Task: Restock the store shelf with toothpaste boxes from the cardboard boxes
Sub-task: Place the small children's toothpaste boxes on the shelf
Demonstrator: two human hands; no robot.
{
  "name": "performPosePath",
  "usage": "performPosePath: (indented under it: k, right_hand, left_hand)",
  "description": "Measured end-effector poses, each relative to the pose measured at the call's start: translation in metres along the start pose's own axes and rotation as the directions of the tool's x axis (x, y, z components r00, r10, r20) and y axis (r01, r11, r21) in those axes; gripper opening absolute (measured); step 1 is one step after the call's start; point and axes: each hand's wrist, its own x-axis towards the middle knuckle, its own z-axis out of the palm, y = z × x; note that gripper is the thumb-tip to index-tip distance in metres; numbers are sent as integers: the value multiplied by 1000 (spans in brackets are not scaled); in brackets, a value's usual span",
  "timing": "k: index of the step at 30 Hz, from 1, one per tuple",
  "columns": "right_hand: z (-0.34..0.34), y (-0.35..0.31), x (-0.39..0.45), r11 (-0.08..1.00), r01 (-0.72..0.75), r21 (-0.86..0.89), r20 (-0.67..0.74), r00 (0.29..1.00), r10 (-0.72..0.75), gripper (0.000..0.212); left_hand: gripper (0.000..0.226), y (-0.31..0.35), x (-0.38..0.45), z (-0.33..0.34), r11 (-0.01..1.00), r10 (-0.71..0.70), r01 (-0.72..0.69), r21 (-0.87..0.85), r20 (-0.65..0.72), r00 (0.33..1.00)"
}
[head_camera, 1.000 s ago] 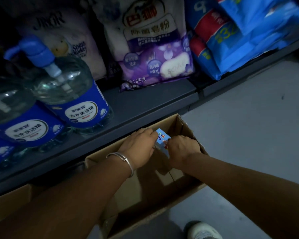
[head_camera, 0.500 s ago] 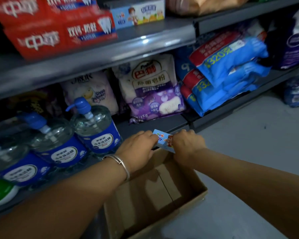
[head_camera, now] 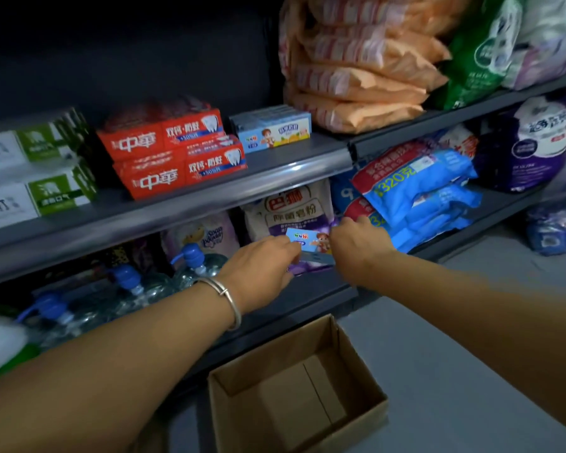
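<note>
Both hands, left hand and right hand, grasping 1 light, stiff toothpaste box by its ends, midair below shelf front edge, above cardboard box. Crushable; end grip best.

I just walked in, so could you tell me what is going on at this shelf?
A person is restocking toothpaste. Both hands, left hand and right hand, hold one small blue toothpaste box in the air in front of the lower shelf. Matching blue boxes already sit on the upper shelf, beside red toothpaste boxes. The cardboard box on the floor below looks empty.
</note>
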Motion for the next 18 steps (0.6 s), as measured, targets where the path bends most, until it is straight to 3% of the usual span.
performPosePath:
  k: [18]
  right_hand:
    - [-94,11,42,998,64,-16,-289,955,-66,39]
  left_hand:
    - [22,-20,39,-84,993,-9,23,114,-121,993]
